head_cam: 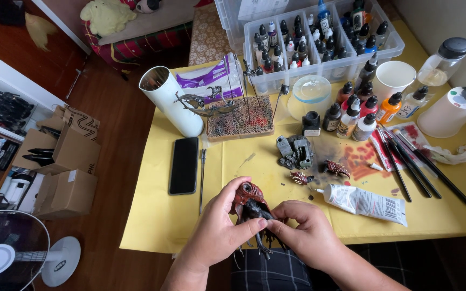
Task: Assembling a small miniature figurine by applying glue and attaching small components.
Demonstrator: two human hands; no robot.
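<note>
A: Entry. Yellow worktop (157, 215) carries a clear bin of paint bottles (319, 37) at the far edge, a white cylinder (171, 99), a black phone (184, 165) lying flat, brushes (411, 161) and a white glue tube (363, 203).

B: Hands?

A: Both at the near edge, over the lap. Left hand (217, 231) has its grip pressed around a red and black creature miniature (250, 203), thumb on the domed red head. Right hand (308, 234) pinches the dark lower body with its fingertips. The model is off the worktop, held between both hands.

B: Risks?

A: My judgement: the thin spiky legs hanging below could snap if the pinch tightens or twists. Loose red claw parts (336, 168) lie near the glue tube; a sleeve could sweep them off the edge. Wet red paint patch (360, 159) nearby could smear.
</note>
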